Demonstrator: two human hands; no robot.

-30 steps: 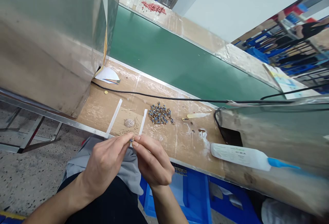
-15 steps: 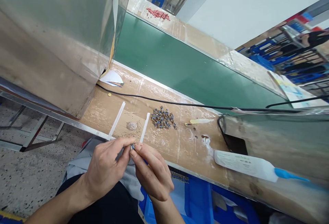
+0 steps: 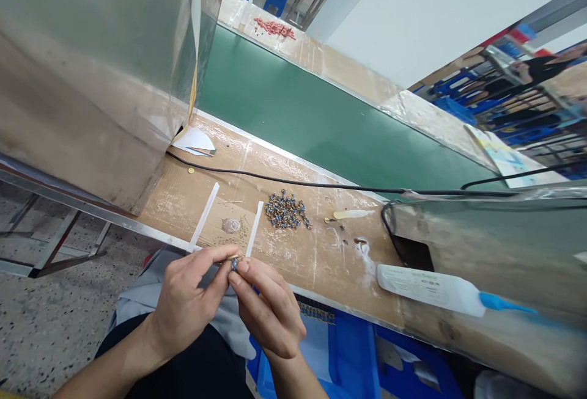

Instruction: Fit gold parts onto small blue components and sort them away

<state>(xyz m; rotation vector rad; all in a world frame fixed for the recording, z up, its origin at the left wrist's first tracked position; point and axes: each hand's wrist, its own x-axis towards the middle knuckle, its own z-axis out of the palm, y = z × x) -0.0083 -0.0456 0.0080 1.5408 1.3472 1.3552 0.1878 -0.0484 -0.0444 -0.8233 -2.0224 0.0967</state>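
Fingertips of both hands meet around a small blue-and-gold metal piece (image 3: 235,263) just off the bench's front edge. My left hand (image 3: 188,298) is closed, thumb and forefinger pinching it from the left. My right hand (image 3: 268,307) pinches it from the right, its fingers curled; much of the piece is hidden. Beyond them, a cardboard patch between two white strips bears a lump of clear, putty-like stuff (image 3: 230,225) with tiny specks around it. To its right lies a pile of similar small blue-and-gold pieces (image 3: 287,209).
A white bottle with a blue nozzle (image 3: 431,289) lies at the right. A black cable (image 3: 275,178) crosses the bench before a green panel (image 3: 293,106). Below the edge sits a blue tray (image 3: 353,350). A metal-like box wall (image 3: 92,81) stands left; a pale stick (image 3: 353,214) lies near the cable.
The whole view has shifted slightly, so the bench appears a little further left. Both hands keep their pinch, and the blue-and-gold piece shows a bit more between the fingertips.
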